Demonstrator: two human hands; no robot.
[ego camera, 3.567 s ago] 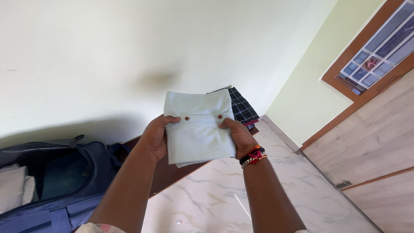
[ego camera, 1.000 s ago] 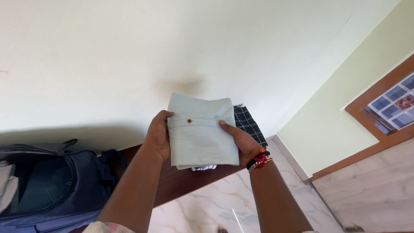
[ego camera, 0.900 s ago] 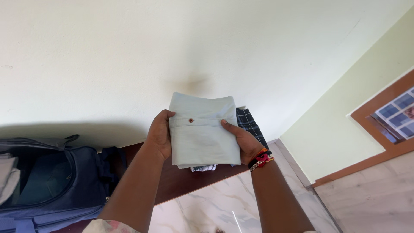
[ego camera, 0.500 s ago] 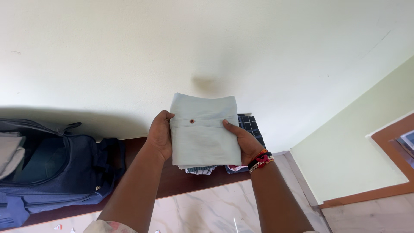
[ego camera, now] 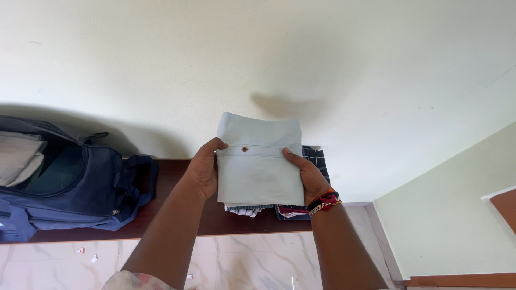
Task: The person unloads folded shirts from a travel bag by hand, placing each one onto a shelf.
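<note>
Dark wooden shelf (ego camera: 177, 223) below; our left hand (ego camera: 204, 171) and right hand (ego camera: 306, 174) clamp folded pale shirt (ego camera: 258, 166) between fingers, over clothes stack (ego camera: 279, 210). Holding step; next calls for lowering squarely.

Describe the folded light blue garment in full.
The folded light blue garment is a neat rectangle of plain woven cloth with a stitched band and one small brown button. The left hand and right hand grip its side edges, holding it flat above a pile of folded clothes on a dark wooden ledge.
</note>
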